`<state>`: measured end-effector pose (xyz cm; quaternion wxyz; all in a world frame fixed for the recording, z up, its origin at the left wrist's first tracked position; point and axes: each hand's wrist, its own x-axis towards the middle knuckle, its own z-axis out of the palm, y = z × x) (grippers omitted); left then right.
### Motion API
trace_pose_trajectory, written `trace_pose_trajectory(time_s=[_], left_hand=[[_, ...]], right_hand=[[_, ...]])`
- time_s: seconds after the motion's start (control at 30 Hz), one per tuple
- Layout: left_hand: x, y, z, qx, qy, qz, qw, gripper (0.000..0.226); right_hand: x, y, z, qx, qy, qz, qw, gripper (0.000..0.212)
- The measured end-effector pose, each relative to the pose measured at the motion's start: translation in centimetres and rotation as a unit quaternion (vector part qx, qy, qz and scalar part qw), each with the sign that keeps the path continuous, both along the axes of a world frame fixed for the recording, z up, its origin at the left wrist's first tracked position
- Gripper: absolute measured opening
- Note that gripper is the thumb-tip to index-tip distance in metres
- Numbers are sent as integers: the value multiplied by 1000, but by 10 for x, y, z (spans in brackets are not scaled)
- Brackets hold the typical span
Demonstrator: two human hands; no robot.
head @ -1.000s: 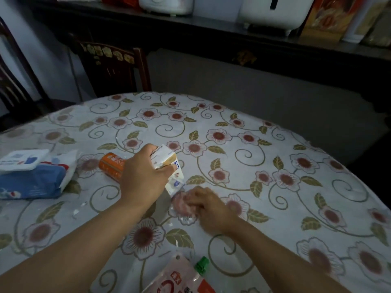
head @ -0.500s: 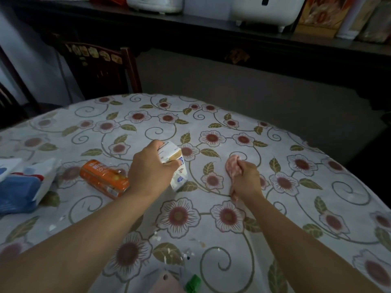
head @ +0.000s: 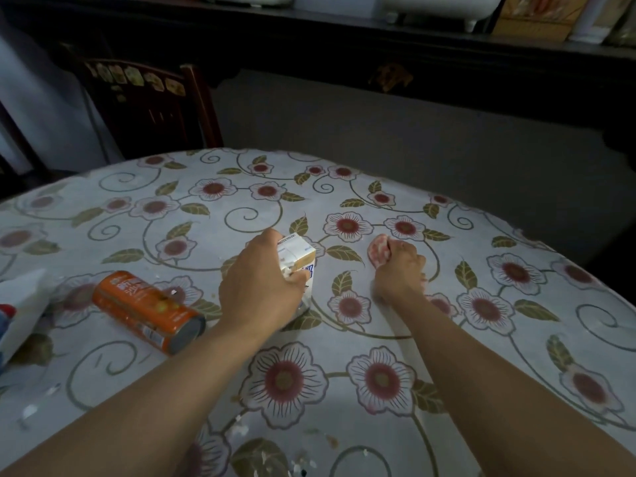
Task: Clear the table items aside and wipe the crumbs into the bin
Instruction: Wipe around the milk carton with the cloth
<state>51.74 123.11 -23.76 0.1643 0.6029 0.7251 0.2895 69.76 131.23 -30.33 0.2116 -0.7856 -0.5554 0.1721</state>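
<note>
My left hand grips a small white drink carton that stands near the middle of the flowered tablecloth. My right hand is closed on a pink cloth and presses it onto the table to the right of the carton. An orange can lies on its side to the left of my left hand. White crumbs are scattered near the front edge, between my forearms, and at the left. No bin is in view.
A white and blue tissue pack pokes in at the left edge. A dark wooden chair stands behind the table at the back left. A long dark sideboard with appliances runs along the back wall.
My right hand has carried the pink cloth from close in front of me out across the table to the right of the carton. My left hand has kept its hold on the carton.
</note>
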Motion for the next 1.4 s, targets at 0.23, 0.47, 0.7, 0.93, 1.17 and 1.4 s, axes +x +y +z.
trace_pose_trajectory(time_s=[0.23,0.47,0.7,0.93,1.17,1.4], left_hand=[[-2,3,-4,5,17,-12,1000,41],[-1,3,-4,5,21,-12,1000,35],[1,-1,-2,-3,-18,-3,1000,34],[6,-26,12,-22,-27,3,999,44],[22,-91,27,-35,-40,-22,998,36],[46,-141,44,-47,-75,-66,994,33]], right_hand=[[-7,36,2,-5,-69,17,997,55],[-5,41,-4,13,-22,165,986,60],[-4,-4,-12,14,23,265,964,62],[1,-111,-12,74,51,347,934,63],[15,-250,3,50,75,347,933,44],[44,-368,44,-37,133,406,904,22]])
